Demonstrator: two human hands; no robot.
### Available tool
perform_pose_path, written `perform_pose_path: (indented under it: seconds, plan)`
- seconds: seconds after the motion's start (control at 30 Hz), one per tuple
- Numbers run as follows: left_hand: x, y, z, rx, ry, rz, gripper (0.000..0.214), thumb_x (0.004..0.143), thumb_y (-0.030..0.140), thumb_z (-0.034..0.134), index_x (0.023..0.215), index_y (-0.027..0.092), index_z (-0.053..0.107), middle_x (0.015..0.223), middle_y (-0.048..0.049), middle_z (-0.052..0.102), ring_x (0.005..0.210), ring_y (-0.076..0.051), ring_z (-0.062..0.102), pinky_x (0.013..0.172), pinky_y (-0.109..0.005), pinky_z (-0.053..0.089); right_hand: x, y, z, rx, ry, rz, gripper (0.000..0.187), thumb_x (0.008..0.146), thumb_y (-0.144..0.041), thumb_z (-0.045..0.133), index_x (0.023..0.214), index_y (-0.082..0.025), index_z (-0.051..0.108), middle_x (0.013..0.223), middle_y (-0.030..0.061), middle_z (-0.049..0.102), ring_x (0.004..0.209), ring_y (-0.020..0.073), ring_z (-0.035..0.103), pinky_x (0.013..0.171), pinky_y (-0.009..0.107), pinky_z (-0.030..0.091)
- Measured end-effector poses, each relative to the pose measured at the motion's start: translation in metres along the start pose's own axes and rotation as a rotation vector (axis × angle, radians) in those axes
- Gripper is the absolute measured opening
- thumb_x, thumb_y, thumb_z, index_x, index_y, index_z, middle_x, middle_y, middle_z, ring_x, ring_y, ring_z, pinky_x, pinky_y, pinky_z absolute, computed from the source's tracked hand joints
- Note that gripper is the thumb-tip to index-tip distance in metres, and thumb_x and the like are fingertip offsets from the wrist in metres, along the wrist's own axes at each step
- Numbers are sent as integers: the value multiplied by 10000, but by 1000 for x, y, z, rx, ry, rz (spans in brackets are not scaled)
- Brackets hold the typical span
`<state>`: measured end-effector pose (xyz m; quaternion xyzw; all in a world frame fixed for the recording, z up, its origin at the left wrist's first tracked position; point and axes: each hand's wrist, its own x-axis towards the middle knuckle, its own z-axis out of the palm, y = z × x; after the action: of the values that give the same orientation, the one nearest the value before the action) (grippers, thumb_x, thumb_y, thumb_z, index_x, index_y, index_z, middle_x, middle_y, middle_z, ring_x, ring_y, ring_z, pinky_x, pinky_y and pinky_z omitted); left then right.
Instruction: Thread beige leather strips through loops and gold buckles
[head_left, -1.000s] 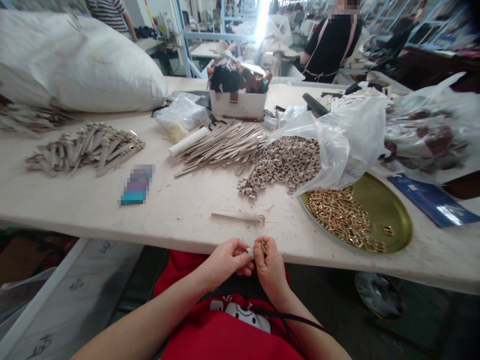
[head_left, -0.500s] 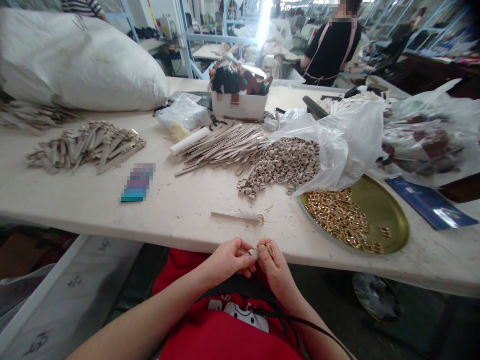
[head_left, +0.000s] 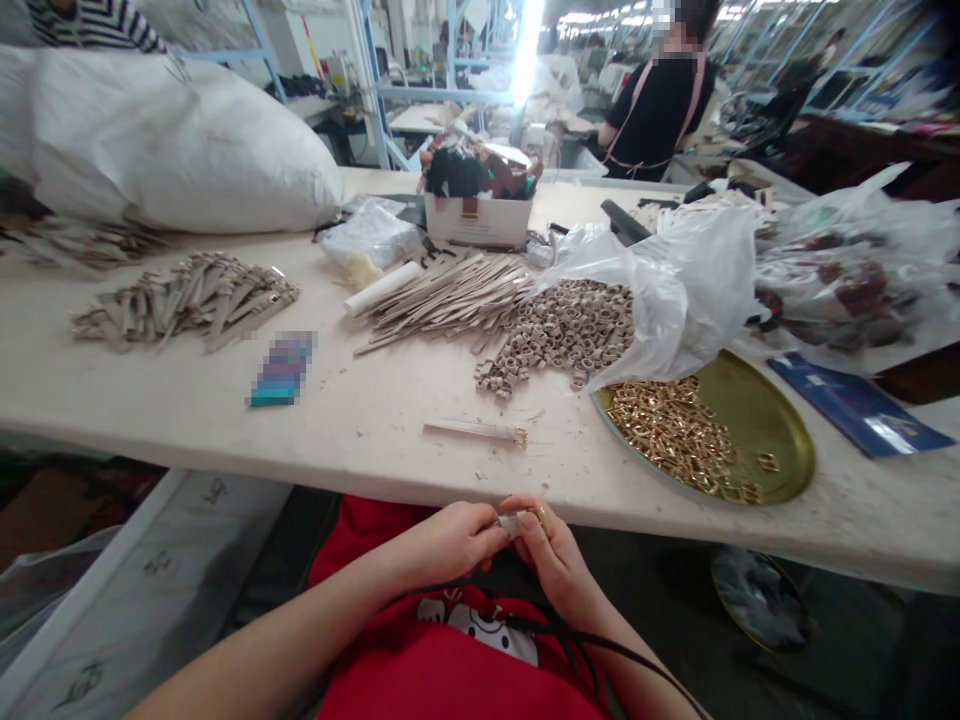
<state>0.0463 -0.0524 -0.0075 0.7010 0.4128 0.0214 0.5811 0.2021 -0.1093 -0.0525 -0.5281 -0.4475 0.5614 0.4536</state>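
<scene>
Just off the table's front edge, my left hand and my right hand meet over a beige strap. Fingers of both hands pinch it, so only a short piece shows. A gold buckle peeks out between my right fingers at the strap's end. In front of them on the table lies another strap with a gold buckle. Beyond it spread a heap of small beige loops and a pile of loose strips. To the right, gold buckles fill part of a round tray.
Buckled straps are piled at the left, near a large white sack. A full white box stands at the back. A plastic bag leans over the tray; a blue packet lies right. A person stands beyond.
Both hands have shifted slightly down, still together on the strap. My right fingers have turned further over the buckle, covering more of it. The view has tilted a little.
</scene>
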Motion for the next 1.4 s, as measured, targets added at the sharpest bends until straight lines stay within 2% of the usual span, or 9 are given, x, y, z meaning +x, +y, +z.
perform_pose_path:
  seconds: [0.27, 0.4, 0.57, 0.8, 0.93, 1.0, 1.13, 1.27, 1.4]
  plan:
    - [5, 10, 2, 363, 164, 211, 368, 870, 359, 315, 715, 162, 584, 626, -16, 586, 557, -141, 508, 492, -210, 318, 11, 1, 7, -194, 119, -243, 274, 875, -384, 355, 921, -191, 545, 686, 11, 557, 620, 146, 516, 590, 258, 401]
    - [35, 4, -21, 639, 291, 251, 391, 877, 402, 311, 766, 177, 611, 695, -34, 622, 645, -161, 563, 584, -223, 383, 48, 0, 0, -468, 182, -263, 356, 894, -383, 266, 932, -173, 551, 569, -8, 537, 531, 145, 515, 536, 253, 404]
    - [63, -10, -51, 827, 485, 209, 248, 795, 355, 508, 938, 173, 599, 971, -88, 604, 926, -221, 540, 814, -304, 394, 90, -8, -18, -665, 322, -382, 281, 820, -322, 442, 961, -143, 606, 927, 126, 621, 899, 239, 544, 831, 359, 371]
    - [76, -29, -53, 1035, 500, 266, 418, 845, 195, 396, 1262, 206, 394, 1036, -72, 594, 992, -211, 524, 877, -347, 393, 103, 4, 6, -732, 379, -455, 364, 860, -192, 315, 1087, -99, 584, 1047, 160, 632, 975, 234, 568, 870, 364, 397]
    - [74, -44, -74, 1119, 464, 324, 448, 822, 99, 323, 1253, 178, 415, 1064, -81, 600, 1009, -206, 530, 890, -369, 404, 111, 3, 30, -742, 363, -519, 331, 820, -178, 417, 1112, -166, 572, 1055, 86, 648, 976, 207, 585, 861, 323, 432]
    - [73, -58, -88, 1163, 503, 324, 452, 809, 98, 330, 1243, 159, 440, 1097, -85, 599, 1012, -206, 541, 892, -357, 420, 112, -1, 23, -728, 356, -576, 345, 815, -238, 464, 1146, -180, 545, 1075, 70, 642, 980, 202, 587, 856, 313, 445]
    - [73, -95, -112, 1165, 635, 375, 383, 819, 196, 396, 1184, 179, 510, 1094, -75, 627, 989, -211, 581, 873, -343, 466, 102, -17, -57, -776, 523, -626, 343, 866, -301, 387, 1148, -170, 531, 1133, 88, 606, 1065, 186, 535, 927, 314, 396]
    - [75, -121, -120, 1132, 836, 513, 437, 800, 396, 481, 1194, 207, 496, 1084, -76, 637, 946, -218, 613, 822, -337, 510, 97, -40, -189, -1035, 829, -205, 362, 870, -199, 294, 1136, -146, 535, 1179, 112, 571, 1103, 176, 504, 935, 303, 369]
    - [68, -114, -115, 1161, 894, 514, 361, 785, 413, 511, 1091, 232, 575, 1008, -47, 670, 889, -215, 636, 775, -320, 532, 126, -54, -274, -1073, 760, 9, 327, 795, -159, 355, 911, -41, 638, 951, 232, 645, 910, 288, 609, 783, 379, 437]
